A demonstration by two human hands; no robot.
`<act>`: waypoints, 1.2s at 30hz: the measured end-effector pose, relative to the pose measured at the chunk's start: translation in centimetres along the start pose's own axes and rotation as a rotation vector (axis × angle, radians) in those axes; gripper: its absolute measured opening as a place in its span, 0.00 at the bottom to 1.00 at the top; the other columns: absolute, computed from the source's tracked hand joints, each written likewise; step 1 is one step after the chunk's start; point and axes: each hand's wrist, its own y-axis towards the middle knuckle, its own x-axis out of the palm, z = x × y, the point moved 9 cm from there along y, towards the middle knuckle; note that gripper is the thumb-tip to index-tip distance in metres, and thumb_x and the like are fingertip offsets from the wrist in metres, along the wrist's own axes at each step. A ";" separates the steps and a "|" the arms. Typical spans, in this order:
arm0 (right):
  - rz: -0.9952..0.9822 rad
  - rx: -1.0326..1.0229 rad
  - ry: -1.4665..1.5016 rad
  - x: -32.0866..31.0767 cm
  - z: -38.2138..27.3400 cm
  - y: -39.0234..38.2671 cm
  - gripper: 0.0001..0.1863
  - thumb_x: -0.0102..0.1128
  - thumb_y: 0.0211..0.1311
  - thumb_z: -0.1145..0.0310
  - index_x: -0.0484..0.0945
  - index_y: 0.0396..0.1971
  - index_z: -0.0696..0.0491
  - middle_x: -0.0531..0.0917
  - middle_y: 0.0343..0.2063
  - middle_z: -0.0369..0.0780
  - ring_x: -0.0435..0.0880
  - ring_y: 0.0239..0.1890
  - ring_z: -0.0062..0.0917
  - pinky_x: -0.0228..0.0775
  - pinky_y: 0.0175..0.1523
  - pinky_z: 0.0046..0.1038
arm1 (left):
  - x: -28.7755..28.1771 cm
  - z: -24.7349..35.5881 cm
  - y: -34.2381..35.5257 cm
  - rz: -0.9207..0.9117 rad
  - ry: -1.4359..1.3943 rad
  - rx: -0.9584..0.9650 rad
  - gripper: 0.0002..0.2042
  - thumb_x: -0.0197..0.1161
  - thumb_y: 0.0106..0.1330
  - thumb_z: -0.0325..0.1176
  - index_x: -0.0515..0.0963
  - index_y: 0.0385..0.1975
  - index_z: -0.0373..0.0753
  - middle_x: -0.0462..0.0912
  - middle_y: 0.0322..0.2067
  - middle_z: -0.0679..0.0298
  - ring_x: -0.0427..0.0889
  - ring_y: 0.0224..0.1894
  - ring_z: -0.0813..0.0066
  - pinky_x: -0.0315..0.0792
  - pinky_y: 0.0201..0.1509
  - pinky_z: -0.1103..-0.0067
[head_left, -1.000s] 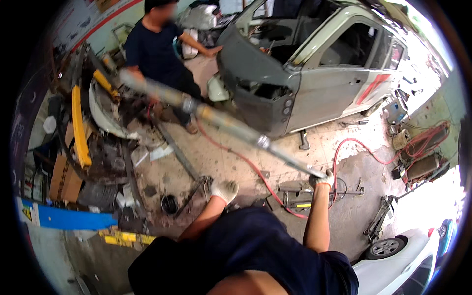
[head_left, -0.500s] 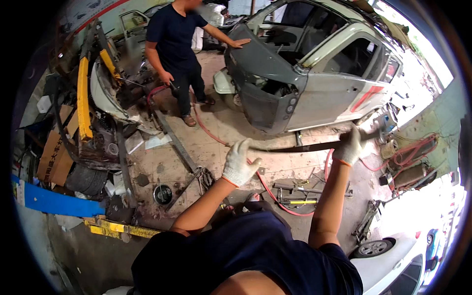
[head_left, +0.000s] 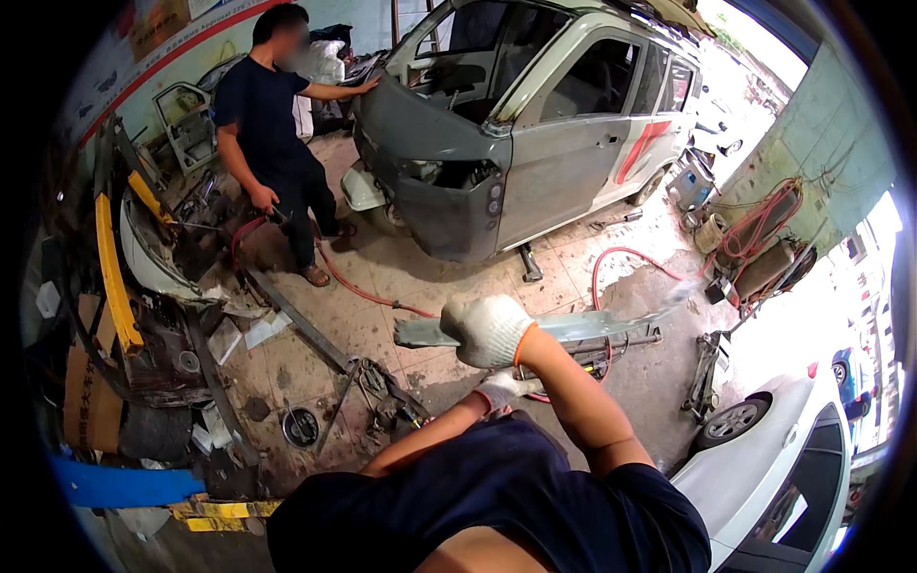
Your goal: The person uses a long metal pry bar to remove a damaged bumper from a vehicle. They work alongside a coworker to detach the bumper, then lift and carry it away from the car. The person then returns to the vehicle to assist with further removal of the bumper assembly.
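My right hand (head_left: 489, 330), in a white knitted glove with an orange cuff, is closed round a long, flat, greyish-green strip (head_left: 583, 328). The strip lies roughly level across the view in front of me. Its left end, rough and worn, sticks out past my fist, and its right end is blurred. Lower down, close to my waist, is my left hand (head_left: 504, 387), gloved in white too. It is below the strip and apart from it, and its fingers are too small and blurred to read.
A co-worker (head_left: 272, 143) stands far left, one hand on a grey and white van body (head_left: 554, 172). A red hose (head_left: 358, 286) crosses the tiled floor. Metal bars and scrap (head_left: 296, 320) lie left. A floor jack (head_left: 707, 377) and a white car (head_left: 764, 468) are right.
Both hands held the strip's area apart before; now my right hand has swung left across my front with the strip, and my left hand has dropped toward my waist. My view has turned right.
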 end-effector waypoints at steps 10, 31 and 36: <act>1.322 0.230 2.052 -5.1 25.3 -11.4 0.08 0.54 0.51 0.75 0.66 0.18 0.49 0.64 0.13 0.32 0.64 0.13 0.20 0.59 0.19 0.25 | -8.1 15.8 -7.0 0.788 1.375 0.491 0.37 0.72 0.38 0.53 0.71 0.50 0.41 0.78 0.42 0.57 0.76 0.44 0.58 0.66 0.50 0.62; 0.999 0.456 1.774 5.6 39.5 -16.5 0.18 0.54 0.63 0.61 0.68 0.48 0.56 0.78 0.31 0.41 0.79 0.29 0.24 0.73 0.31 0.24 | -13.3 23.8 -0.1 1.112 -0.239 0.657 0.09 0.58 0.66 0.35 0.72 0.35 0.35 0.74 0.19 0.66 0.74 0.19 0.77 0.73 0.26 0.77; 0.802 0.278 0.724 -2.7 33.0 -15.7 0.24 0.66 0.50 0.64 0.72 0.45 0.60 0.80 0.39 0.45 0.82 0.39 0.31 0.73 0.47 0.29 | -14.2 17.0 3.1 0.928 -0.916 0.709 0.06 0.58 0.65 0.31 0.74 0.32 0.35 0.78 0.28 0.59 0.80 0.32 0.65 0.79 0.44 0.69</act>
